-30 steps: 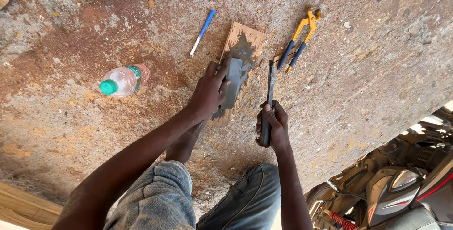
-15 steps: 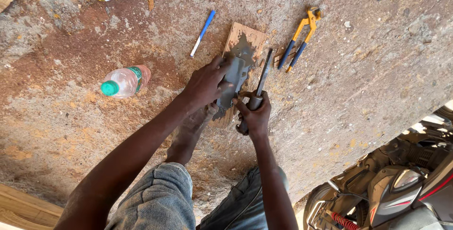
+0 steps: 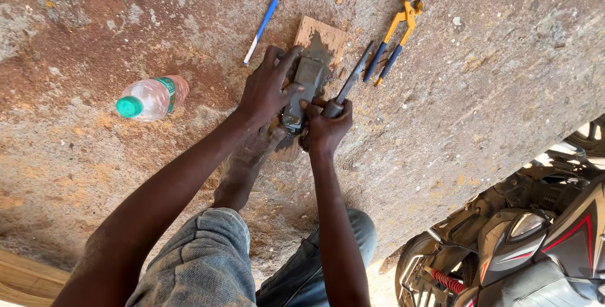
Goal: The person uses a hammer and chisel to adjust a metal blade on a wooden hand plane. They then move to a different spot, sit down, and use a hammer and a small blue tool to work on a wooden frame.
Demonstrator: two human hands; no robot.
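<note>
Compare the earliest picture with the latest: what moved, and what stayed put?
The right hand, gripping a grey-handled tool, moved up and left until it met the left hand at the grey metal part on the wooden board. The left hand kept pressing that part. Bottle, pen and pliers stayed put.
</note>
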